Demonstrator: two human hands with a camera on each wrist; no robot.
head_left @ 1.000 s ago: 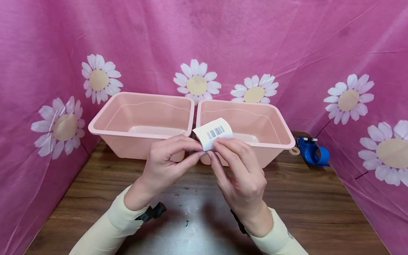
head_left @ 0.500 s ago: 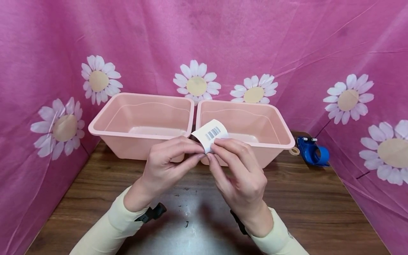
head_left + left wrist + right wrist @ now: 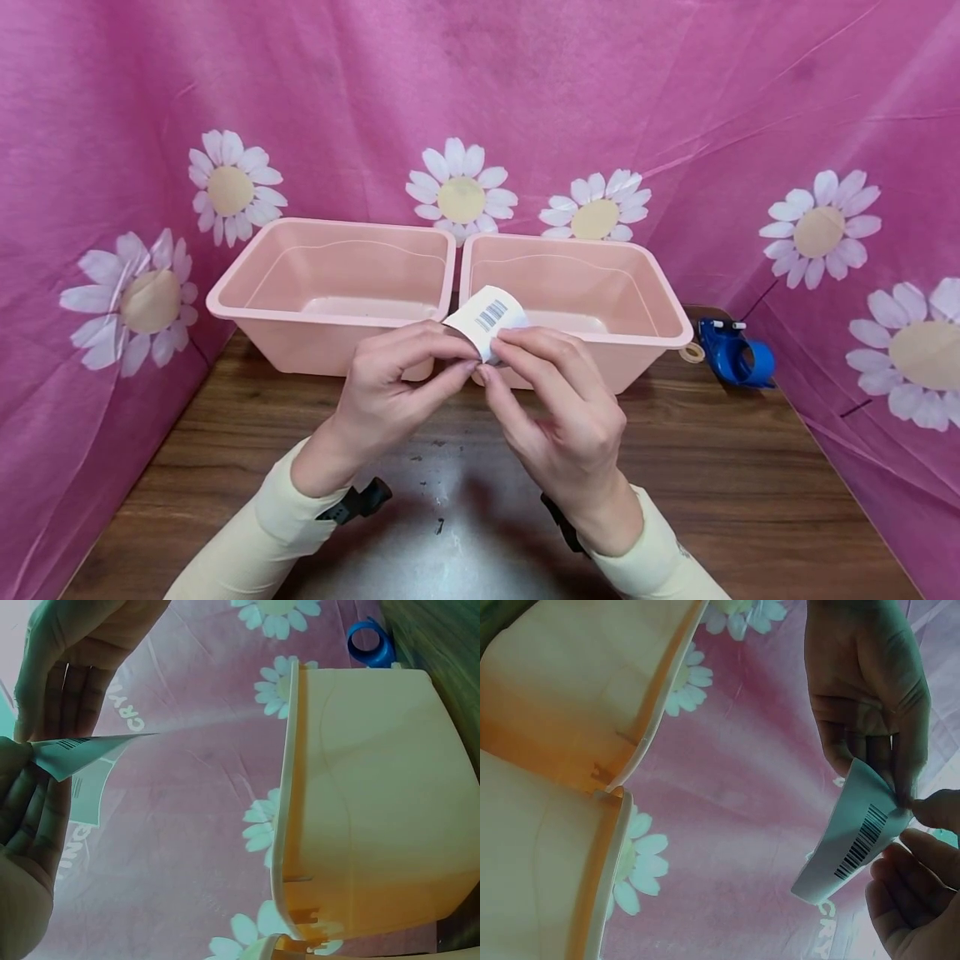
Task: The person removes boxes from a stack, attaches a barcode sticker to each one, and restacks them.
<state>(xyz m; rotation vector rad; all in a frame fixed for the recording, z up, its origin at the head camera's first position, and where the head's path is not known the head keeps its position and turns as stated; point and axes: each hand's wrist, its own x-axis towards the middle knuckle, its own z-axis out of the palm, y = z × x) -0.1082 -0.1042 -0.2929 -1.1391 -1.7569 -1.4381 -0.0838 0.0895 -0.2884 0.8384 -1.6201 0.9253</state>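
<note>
A small white barcode label (image 3: pixel 487 317) curves upward between both hands, above the gap between two pink plastic tubs. My left hand (image 3: pixel 397 379) pinches its lower corner between thumb and index finger. The right hand (image 3: pixel 566 400) holds the same lower edge from the other side, thumb below and fingers against the paper, and the fingertips of both hands nearly meet. From the left wrist the label (image 3: pixel 94 754) appears almost edge-on, with a second printed flap showing below it. In the right wrist view, the barcode side of the label (image 3: pixel 847 840) is plain.
Behind the hands stand the left tub (image 3: pixel 330 317) and right tub (image 3: pixel 660 333), side by side. A blue tape dispenser (image 3: pixel 731 358) and a small tape ring (image 3: pixel 692 354) lie right of them. A pink floral cloth (image 3: pixel 525 92) surrounds the wooden table (image 3: pixel 750 500).
The label has shifted slightly left and tilted further over between the fingers. Both hands keep nearly the same place, with small movements of the right thumb and fingers.
</note>
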